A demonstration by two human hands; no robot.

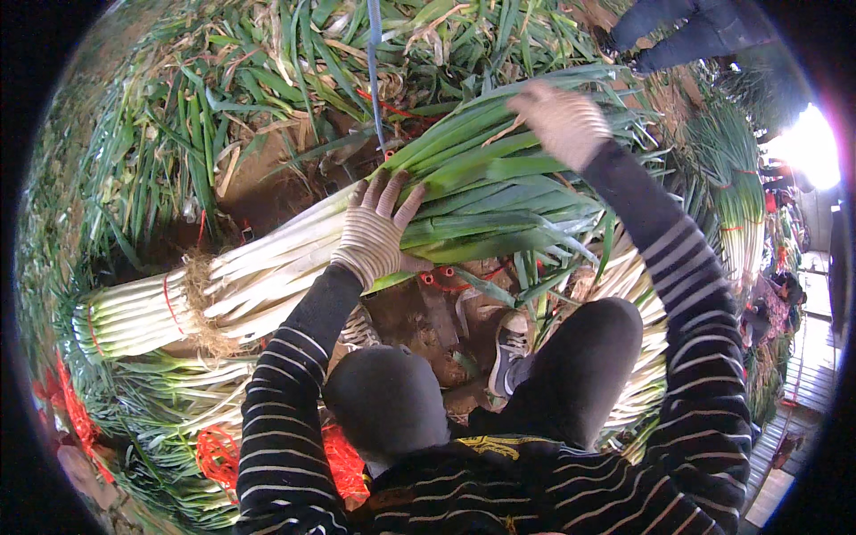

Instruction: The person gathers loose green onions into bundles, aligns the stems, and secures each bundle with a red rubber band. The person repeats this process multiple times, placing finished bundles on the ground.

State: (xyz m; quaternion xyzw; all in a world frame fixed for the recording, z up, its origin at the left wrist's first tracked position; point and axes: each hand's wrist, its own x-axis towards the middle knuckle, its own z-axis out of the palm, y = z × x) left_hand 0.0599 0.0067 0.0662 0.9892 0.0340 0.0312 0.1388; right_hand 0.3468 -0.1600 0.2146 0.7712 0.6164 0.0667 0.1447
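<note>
A thick sheaf of long green onions lies slantwise before me, white stalks to the left and green leaves to the upper right. My left hand, in a striped, soil-stained knit glove, rests palm down where white turns to green, fingers spread. Above the leaves is my right hand, gloved and blurred by motion, its fingers bent. A thin dry leaf shows just below its fingertips; whether the hand grips it I cannot tell. The sheaf's roots lie against another onion bundle, bound with red ties.
Loose leaves cover the ground beyond. A blue-grey cord hangs down behind the sheaf. Red twine lies at lower left. More onions lie beside my right knee. Another person's dark-clothed legs are at the upper right.
</note>
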